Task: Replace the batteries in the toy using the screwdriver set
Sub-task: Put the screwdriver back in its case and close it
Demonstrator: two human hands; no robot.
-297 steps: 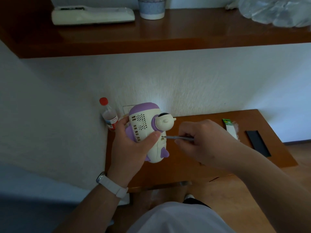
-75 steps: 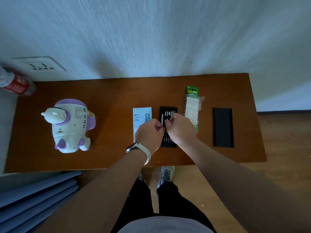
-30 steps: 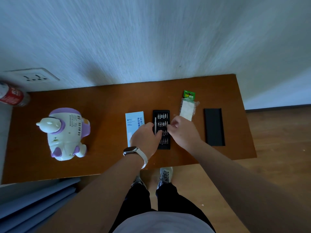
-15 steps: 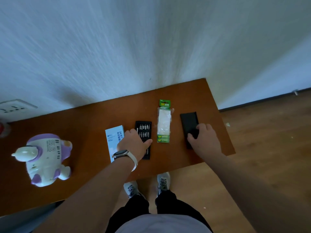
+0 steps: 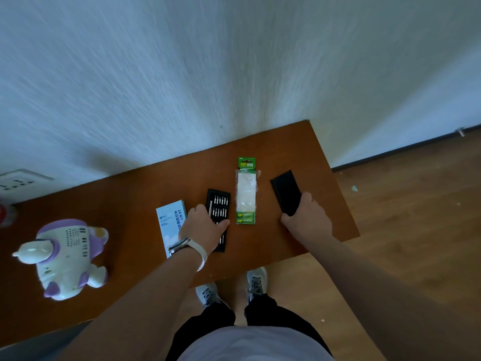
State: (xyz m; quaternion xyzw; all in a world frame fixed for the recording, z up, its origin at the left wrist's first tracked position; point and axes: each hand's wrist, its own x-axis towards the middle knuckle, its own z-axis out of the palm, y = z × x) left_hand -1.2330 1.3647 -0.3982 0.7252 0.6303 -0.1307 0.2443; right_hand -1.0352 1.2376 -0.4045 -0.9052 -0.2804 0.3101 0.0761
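Brown wooden table [image 5: 130,204]; white wall [image 5: 182,74]

Dim, cool light, streaky motion blur on the wall [image 5: 182,74], wide-angle bending at edges, soft shadows underneath hands

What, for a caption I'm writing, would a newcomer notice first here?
The white-and-purple plastic animal toy lying at the wooden table's left end stands out. Mid-table, the left hand rests on the open black screwdriver-bit tray, while the right hand grips the flat black lid right of the green battery pack.
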